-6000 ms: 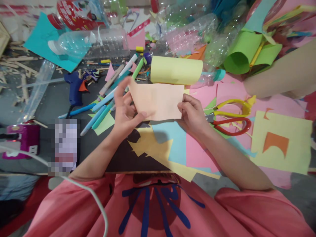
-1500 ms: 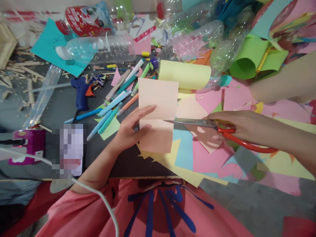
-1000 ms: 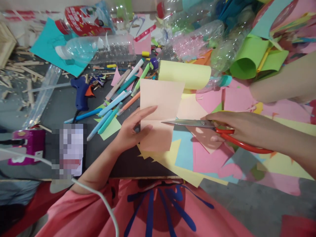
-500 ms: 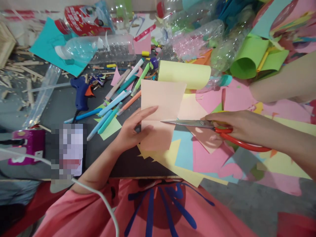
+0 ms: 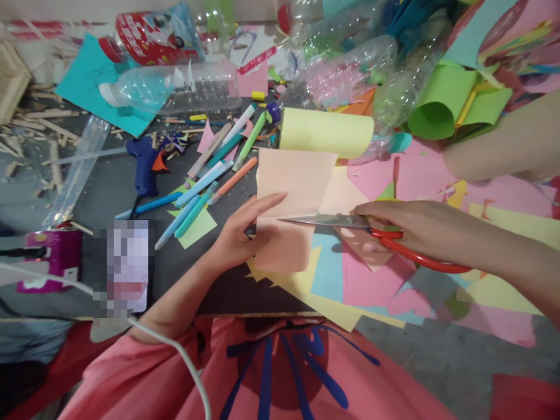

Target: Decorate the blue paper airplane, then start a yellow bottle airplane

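Observation:
My left hand [image 5: 245, 233] holds the left edge of a pale pink sheet of paper [image 5: 295, 181], its fingers on top of the sheet. A horizontal cut or crease runs across the sheet near its middle. Red-handled scissors [image 5: 324, 220] are in my right hand [image 5: 394, 224], their blades pointing left along that line and nearly closed. A yellow paper-wrapped bottle [image 5: 326, 133] lies just beyond the sheet. More pale pink paper lies under the scissors.
Markers [image 5: 231, 181] and a blue glue gun [image 5: 143, 166] lie left of centre, a phone [image 5: 131, 262] nearer me. Clear bottles fill the back. Another person's arm [image 5: 503, 143] reaches in from the right, beyond coloured paper scraps [image 5: 371, 280].
The pale pink sheet and my left hand have shifted slightly right and toward me. The scissors and my right hand have moved a little left.

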A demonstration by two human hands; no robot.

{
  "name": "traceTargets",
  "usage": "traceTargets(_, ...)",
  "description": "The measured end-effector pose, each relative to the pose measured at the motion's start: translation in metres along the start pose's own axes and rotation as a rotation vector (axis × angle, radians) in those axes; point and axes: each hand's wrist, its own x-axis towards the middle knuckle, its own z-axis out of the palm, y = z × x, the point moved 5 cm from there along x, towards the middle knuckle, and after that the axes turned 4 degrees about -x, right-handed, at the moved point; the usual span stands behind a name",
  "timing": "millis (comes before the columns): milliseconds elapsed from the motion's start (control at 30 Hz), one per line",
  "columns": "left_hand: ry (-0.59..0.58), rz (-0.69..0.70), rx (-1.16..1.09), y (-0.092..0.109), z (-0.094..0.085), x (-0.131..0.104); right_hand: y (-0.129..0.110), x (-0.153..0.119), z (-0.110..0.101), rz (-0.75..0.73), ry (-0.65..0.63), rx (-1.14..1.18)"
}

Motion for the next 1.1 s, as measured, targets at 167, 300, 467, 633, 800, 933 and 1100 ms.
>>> traceTargets(167, -0.009, -0.029, -0.011, 0.000, 0.001, -0.001, -0.006, 0.002, -0.002, 0.010, -0.080, 0.061)
traceTargets(300, 0.003, -0.012, -0.012, 0.001, 0.000, -0.001, -0.004, 0.002, 0.000, -0.015, -0.052, 0.085)
traceTargets(467, 0.004, -0.003, -0.051, 0.000, 0.001, 0.000, -0.002, 0.001, 0.001, -0.020, -0.011, 0.041)
traceTargets(633, 0.010, -0.021, -0.034, -0.001, 0.001, -0.001, -0.006, 0.001, -0.001, 0.021, -0.027, 0.030)
traceTargets(800, 0.002, 0.005, -0.064, 0.002, 0.002, -0.001, -0.009, 0.004, 0.002, -0.007, -0.047, 0.075)
traceTargets(933, 0.000, 0.024, -0.066, 0.002, 0.005, 0.000, -0.008, 0.005, 0.004, -0.002, -0.042, 0.088)
traceTargets(1100, 0.013, 0.058, -0.126, 0.003, 0.008, 0.000, -0.014, 0.005, 0.004, -0.047, -0.050, 0.108)
